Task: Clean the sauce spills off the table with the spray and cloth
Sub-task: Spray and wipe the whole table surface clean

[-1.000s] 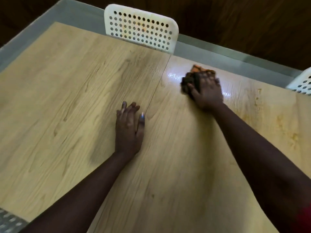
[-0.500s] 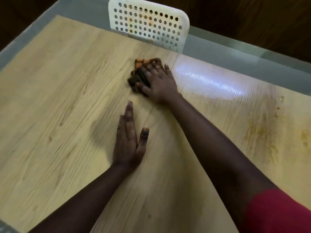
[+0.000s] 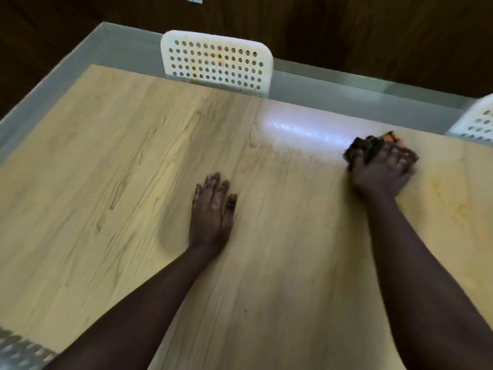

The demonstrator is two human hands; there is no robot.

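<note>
My right hand (image 3: 381, 172) grips a dark cloth (image 3: 360, 148) with an orange edge and presses it on the wooden table (image 3: 106, 182) at the far right. Orange sauce smears (image 3: 453, 201) stain the wood just right of that hand. A wet shiny patch (image 3: 301, 129) lies to the cloth's left near the far edge. My left hand (image 3: 213, 209) rests flat on the table's middle, fingers straight. No spray bottle is in view.
A white perforated chair back (image 3: 216, 62) with orange stains stands at the table's far edge. A second white chair (image 3: 477, 124) shows at the far right. A grey rim (image 3: 80, 54) borders the table. A perforated metal surface (image 3: 21, 353) sits at the bottom left.
My right hand has swept the cloth from the table's middle, near the chair, to the far right beside the sauce smears. My left hand stays flat in place.
</note>
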